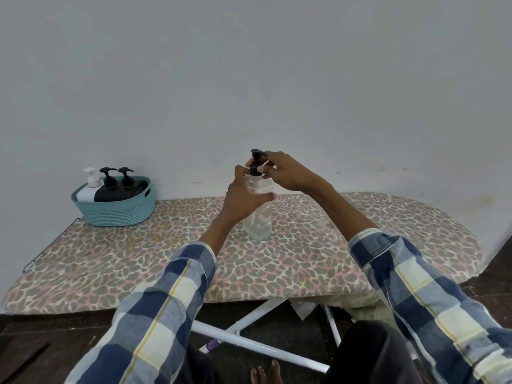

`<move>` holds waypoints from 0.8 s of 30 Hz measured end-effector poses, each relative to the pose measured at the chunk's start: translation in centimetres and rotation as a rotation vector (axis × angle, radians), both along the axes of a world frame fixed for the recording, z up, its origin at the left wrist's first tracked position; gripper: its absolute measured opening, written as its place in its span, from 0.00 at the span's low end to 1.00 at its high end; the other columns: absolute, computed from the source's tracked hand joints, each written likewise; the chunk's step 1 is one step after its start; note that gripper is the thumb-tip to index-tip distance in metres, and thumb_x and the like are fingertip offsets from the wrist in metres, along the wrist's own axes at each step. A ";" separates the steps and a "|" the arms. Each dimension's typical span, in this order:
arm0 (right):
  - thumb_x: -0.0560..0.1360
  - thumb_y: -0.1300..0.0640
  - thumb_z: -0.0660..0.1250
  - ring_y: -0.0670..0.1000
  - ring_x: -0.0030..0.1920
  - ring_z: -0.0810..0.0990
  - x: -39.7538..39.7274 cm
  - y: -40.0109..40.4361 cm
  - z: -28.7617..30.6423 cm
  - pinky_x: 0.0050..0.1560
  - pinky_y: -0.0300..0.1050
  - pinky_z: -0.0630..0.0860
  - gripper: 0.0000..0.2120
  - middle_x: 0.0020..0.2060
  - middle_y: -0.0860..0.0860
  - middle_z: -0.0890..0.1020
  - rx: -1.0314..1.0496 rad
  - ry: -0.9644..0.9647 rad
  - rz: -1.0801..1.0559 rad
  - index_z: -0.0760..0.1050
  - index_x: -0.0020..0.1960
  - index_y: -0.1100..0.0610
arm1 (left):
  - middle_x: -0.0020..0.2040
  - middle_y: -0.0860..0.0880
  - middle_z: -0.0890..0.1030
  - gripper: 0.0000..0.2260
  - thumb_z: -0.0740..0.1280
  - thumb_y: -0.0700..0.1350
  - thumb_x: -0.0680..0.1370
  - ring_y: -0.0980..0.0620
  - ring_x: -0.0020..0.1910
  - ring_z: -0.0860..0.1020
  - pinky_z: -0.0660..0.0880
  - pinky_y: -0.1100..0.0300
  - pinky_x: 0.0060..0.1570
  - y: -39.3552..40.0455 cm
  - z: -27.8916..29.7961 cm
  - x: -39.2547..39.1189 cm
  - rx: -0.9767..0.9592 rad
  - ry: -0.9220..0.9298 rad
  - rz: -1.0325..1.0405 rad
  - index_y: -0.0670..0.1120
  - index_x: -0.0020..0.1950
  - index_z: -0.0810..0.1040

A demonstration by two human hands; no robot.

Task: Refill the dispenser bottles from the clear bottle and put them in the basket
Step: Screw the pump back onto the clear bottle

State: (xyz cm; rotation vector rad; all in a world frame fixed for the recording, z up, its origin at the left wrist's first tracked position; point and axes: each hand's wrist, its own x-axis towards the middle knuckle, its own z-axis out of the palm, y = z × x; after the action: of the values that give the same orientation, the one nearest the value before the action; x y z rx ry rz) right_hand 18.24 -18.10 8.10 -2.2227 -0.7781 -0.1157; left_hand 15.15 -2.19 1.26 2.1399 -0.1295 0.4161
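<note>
From the head camera I see the clear bottle point(259, 214) standing upright on the leopard-print ironing board point(138, 253), about mid-board and a little toward the wall. My left hand point(245, 194) is wrapped round its upper body, fingers curled across the front of the plastic, so the bottle sits directly beneath and behind that palm with its base resting on the cover. My right hand point(282, 173) comes in from the right at the level of the neck; its thumb and fingertips pinch the black pump head point(255, 162), which sits on top of the bottle, the nozzle pointing right under the fingers. I cannot tell whether the pump collar is fully seated on the neck or slightly raised, since the fingers cover that joint. Both hands touch each other's side of the same bottle, left low, right high. Well apart, at the far left end of the board against the wall, stands the teal basket point(116, 214). It holds a white dispenser bottle point(88, 187) at the left and two black dispenser bottles point(109, 187) beside it, all leaning back, pumps up. Both sleeves are blue and cream plaid.
</note>
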 end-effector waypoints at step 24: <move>0.80 0.44 0.70 0.45 0.53 0.84 0.1 -0.1 -2.1 0.64 0.58 0.78 0.09 0.53 0.37 0.85 0.079 -0.132 -0.088 0.81 0.58 0.45 | 0.61 0.53 0.77 0.34 0.83 0.49 0.73 0.46 0.60 0.81 0.77 0.56 0.54 -0.4 -1.1 0.4 -0.135 -0.033 -0.010 0.49 0.69 0.64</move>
State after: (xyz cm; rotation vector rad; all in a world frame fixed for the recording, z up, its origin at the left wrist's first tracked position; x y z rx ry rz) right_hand 18.34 -18.20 6.02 -2.1912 -0.7328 -0.3333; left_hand 15.50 -2.64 0.18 1.9998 -0.1270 0.4426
